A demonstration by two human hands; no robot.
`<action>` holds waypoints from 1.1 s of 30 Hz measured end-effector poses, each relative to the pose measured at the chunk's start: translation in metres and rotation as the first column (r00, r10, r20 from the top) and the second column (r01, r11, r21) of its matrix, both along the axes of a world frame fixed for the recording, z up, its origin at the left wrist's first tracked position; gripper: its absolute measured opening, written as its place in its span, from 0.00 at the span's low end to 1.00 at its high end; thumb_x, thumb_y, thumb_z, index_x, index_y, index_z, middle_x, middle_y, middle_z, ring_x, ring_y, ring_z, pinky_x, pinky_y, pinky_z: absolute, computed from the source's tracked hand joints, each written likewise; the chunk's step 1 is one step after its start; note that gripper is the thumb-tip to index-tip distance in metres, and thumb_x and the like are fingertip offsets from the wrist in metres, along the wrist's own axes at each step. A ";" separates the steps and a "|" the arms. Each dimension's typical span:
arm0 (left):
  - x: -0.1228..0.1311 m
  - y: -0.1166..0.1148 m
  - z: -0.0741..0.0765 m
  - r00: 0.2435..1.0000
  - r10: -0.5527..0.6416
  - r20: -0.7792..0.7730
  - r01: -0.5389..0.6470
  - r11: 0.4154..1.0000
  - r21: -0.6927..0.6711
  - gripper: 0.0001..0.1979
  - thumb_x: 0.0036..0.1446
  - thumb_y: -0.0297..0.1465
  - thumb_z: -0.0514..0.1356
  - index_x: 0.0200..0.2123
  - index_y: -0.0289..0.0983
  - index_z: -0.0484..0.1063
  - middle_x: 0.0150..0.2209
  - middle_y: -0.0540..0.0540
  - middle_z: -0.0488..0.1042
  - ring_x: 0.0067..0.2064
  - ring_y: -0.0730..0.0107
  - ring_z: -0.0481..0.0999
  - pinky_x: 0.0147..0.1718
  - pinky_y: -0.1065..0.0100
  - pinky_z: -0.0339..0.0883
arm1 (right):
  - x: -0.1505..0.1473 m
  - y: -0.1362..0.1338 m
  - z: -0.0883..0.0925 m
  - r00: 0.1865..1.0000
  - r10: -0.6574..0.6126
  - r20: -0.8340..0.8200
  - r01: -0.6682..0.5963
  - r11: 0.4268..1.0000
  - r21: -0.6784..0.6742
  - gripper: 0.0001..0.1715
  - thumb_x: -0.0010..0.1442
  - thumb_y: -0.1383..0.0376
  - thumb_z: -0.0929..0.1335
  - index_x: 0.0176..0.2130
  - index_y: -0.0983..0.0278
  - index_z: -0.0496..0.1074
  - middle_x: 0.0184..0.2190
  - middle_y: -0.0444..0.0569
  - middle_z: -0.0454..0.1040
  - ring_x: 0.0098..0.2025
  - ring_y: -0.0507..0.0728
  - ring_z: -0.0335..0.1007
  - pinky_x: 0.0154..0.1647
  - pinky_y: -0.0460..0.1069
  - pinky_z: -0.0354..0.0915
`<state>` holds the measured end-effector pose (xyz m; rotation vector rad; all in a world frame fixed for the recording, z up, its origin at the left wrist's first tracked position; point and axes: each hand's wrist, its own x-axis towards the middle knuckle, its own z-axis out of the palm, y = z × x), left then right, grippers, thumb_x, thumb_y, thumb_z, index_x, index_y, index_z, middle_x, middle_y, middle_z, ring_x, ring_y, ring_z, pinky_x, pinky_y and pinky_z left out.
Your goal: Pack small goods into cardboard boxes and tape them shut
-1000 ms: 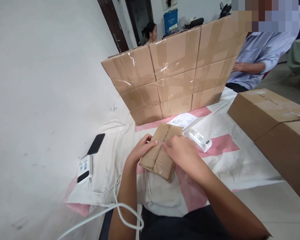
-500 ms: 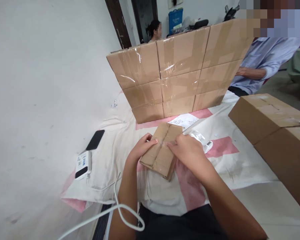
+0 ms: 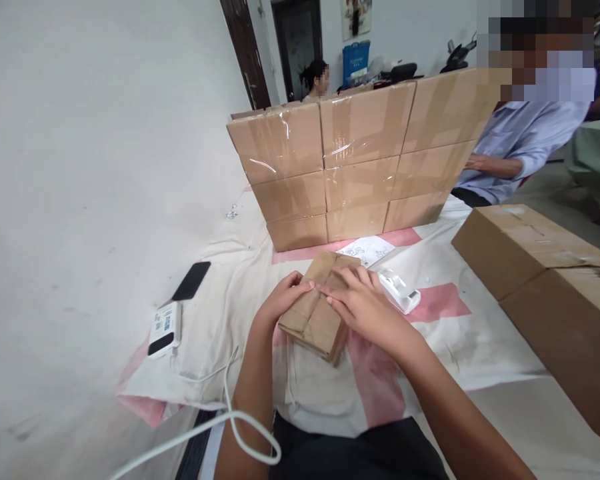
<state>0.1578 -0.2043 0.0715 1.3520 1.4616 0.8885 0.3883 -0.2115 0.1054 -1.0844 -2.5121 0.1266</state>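
Note:
A small brown cardboard box (image 3: pixel 310 321) lies on the cloth-covered table in front of me, its two top flaps meeting along a seam. My left hand (image 3: pixel 281 299) grips the box's left side, thumb over the top face and fingers down the far side. With its fingers stretched out, my right hand (image 3: pixel 364 301) rests on the top flaps, fingertips close to the seam. A white tape dispenser (image 3: pixel 403 297) sits just right of that hand. Behind the box is a white sheet with line drawings (image 3: pixel 367 251), partly covered.
A wall of taped cardboard boxes (image 3: pixel 360 180) stands at the back of the table. More large boxes (image 3: pixel 520 267) are at the right. A black phone (image 3: pixel 191 280), a white power bank (image 3: pixel 164 328) and a white cable (image 3: pixel 250 420) are on the left. Other people sit beyond.
My right hand has gone from holding the box's right edge to lying across the top, fingers spread towards the seam. The left hand keeps its grip. The view has tilted up slightly.

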 end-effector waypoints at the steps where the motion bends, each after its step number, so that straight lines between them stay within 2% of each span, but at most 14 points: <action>1: 0.000 0.000 0.001 1.000 -0.001 -0.001 0.001 1.000 -0.006 0.19 0.55 0.47 0.63 0.31 0.39 0.63 0.32 0.53 0.65 0.35 0.69 0.66 0.35 0.67 0.59 | 0.004 0.000 -0.003 1.000 0.011 0.000 -0.011 1.000 -0.005 0.22 0.74 0.57 0.60 0.56 0.49 0.79 0.64 0.53 0.67 0.61 0.70 0.59 0.58 0.67 0.61; 8: 0.002 0.000 0.001 1.000 -0.022 0.005 0.022 0.999 -0.029 0.18 0.56 0.46 0.64 0.31 0.39 0.62 0.31 0.54 0.64 0.35 0.70 0.65 0.35 0.67 0.57 | 0.040 -0.016 -0.023 1.000 -0.014 -0.024 0.015 1.000 0.025 0.22 0.72 0.54 0.64 0.62 0.47 0.74 0.66 0.53 0.64 0.65 0.72 0.55 0.63 0.71 0.59; 13: 0.000 0.000 -0.002 1.000 -0.014 0.026 0.015 0.999 -0.030 0.18 0.56 0.46 0.64 0.32 0.39 0.62 0.32 0.54 0.64 0.35 0.70 0.65 0.35 0.67 0.58 | 0.033 -0.018 -0.021 0.998 -0.017 -0.067 0.013 0.998 -0.062 0.23 0.72 0.52 0.62 0.60 0.52 0.74 0.68 0.54 0.62 0.68 0.71 0.52 0.66 0.71 0.57; 17: -0.001 0.001 -0.002 0.999 -0.023 0.046 0.024 0.999 -0.033 0.19 0.55 0.46 0.64 0.32 0.39 0.62 0.32 0.53 0.65 0.35 0.69 0.66 0.36 0.67 0.59 | 0.027 -0.015 -0.020 0.994 -0.013 -0.108 -0.002 0.991 -0.132 0.21 0.73 0.53 0.61 0.57 0.54 0.74 0.68 0.53 0.62 0.69 0.69 0.53 0.66 0.69 0.59; 24: 0.001 0.004 -0.003 0.998 -0.061 0.034 0.062 0.998 -0.020 0.19 0.55 0.48 0.61 0.33 0.39 0.62 0.33 0.53 0.65 0.35 0.68 0.68 0.36 0.66 0.62 | 0.031 -0.018 -0.038 0.982 0.005 -0.189 -0.039 0.984 -0.173 0.21 0.73 0.55 0.61 0.61 0.53 0.70 0.72 0.51 0.57 0.72 0.66 0.51 0.67 0.67 0.61; 27: -0.001 0.004 0.005 0.996 -0.087 -0.030 0.087 0.996 0.003 0.20 0.54 0.49 0.62 0.31 0.39 0.62 0.32 0.53 0.65 0.35 0.67 0.67 0.35 0.67 0.60 | 0.030 -0.019 -0.042 0.976 0.006 -0.217 -0.043 0.985 -0.169 0.22 0.72 0.54 0.63 0.61 0.54 0.70 0.73 0.51 0.55 0.72 0.67 0.51 0.67 0.68 0.61; 30: -0.006 0.004 0.020 0.988 -0.112 -0.107 0.114 0.993 0.013 0.20 0.53 0.49 0.63 0.29 0.39 0.63 0.31 0.53 0.65 0.35 0.67 0.66 0.34 0.67 0.58 | 0.023 -0.020 -0.047 0.970 -0.007 -0.241 -0.030 0.988 -0.150 0.24 0.70 0.52 0.65 0.61 0.55 0.71 0.72 0.53 0.56 0.70 0.70 0.54 0.66 0.69 0.61; 33: -0.009 0.004 0.036 0.961 -0.112 -0.254 0.112 0.994 -0.016 0.18 0.55 0.48 0.62 0.30 0.40 0.68 0.32 0.51 0.70 0.37 0.63 0.70 0.35 0.66 0.59 | 0.002 -0.029 -0.054 0.962 -0.072 -0.262 0.047 0.994 -0.103 0.25 0.68 0.50 0.67 0.60 0.56 0.73 0.71 0.56 0.59 0.65 0.73 0.58 0.62 0.72 0.63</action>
